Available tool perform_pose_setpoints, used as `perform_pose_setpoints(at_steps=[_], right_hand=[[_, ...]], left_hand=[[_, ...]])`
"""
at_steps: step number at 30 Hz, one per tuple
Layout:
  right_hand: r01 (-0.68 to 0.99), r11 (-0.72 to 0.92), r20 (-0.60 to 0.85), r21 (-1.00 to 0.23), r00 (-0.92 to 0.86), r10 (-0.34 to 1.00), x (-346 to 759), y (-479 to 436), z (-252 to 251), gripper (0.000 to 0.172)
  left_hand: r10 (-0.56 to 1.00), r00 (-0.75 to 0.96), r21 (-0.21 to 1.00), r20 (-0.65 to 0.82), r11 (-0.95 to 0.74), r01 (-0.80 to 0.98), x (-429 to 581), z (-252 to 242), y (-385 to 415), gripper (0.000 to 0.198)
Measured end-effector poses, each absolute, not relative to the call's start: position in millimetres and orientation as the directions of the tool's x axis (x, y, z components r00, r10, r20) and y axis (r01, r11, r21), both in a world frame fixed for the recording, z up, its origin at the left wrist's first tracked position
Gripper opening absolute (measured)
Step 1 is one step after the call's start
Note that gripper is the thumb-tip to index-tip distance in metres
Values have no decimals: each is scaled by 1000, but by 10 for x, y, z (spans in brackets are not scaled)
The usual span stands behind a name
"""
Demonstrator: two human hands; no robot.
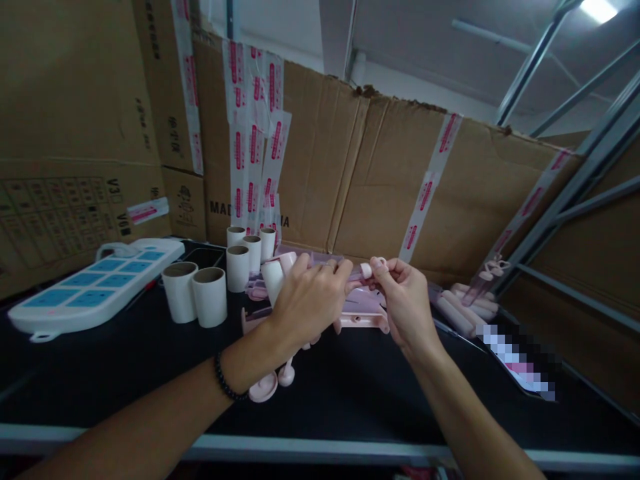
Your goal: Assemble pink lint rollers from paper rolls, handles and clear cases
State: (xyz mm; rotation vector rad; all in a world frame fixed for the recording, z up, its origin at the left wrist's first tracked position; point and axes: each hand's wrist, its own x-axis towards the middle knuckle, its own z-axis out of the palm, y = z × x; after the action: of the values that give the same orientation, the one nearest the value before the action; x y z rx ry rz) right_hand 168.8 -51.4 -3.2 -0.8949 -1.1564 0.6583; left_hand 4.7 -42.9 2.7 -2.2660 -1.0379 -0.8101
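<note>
My left hand [315, 297] is closed around a translucent purplish tube [356, 273], with its fingers hiding most of it. At the tube's right end, my right hand [407, 300] pinches a pale pink cap with a small loop [367, 271] between thumb and fingers. Below and behind the hands lie pink plastic parts, among them a bracket-like piece [361, 322]. Under my left wrist, a round pink disc [263, 387] and a small knobbed pink piece [287, 373] rest on the black table. Beside my left fingers, a white cylinder [273, 280] leans at a tilt.
Several white cardboard tubes [210, 298] stand upright at the left, near a white power strip with blue sockets [95, 283]. Pink rolls [460, 313] and capped tubes [477, 287] lie at the right, beside a phone with a blurred screen [517, 363]. Cardboard walls [310, 160] enclose the back.
</note>
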Motion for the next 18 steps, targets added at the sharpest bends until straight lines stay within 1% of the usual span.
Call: perform_pose_setpoints(at_steps=[3,6,11,15,18], right_hand=[[0,514,491,-858,294,820,1691,-509,-30,37],[3,564,539,-826,300,787,1691,-496,-24,36],[66,630,615,-774,318,722,1651,-435,-50,33],[23,590,574,-807,261,776,1607,-356,-176,35],[45,565,555,-824,261,789,1574,-323,-335,36]], left_hand=[[478,520,-203,708,-567,798,62,28,-444,31],[504,478,-130,719,-578,805,87,39,-463,33],[626,424,90,654,-622,778,109,-22,-368,31],[671,392,257,629,-656,710,85,-169,-202,28],[679,295,388,672,-662,642,63,-273,-101,25]])
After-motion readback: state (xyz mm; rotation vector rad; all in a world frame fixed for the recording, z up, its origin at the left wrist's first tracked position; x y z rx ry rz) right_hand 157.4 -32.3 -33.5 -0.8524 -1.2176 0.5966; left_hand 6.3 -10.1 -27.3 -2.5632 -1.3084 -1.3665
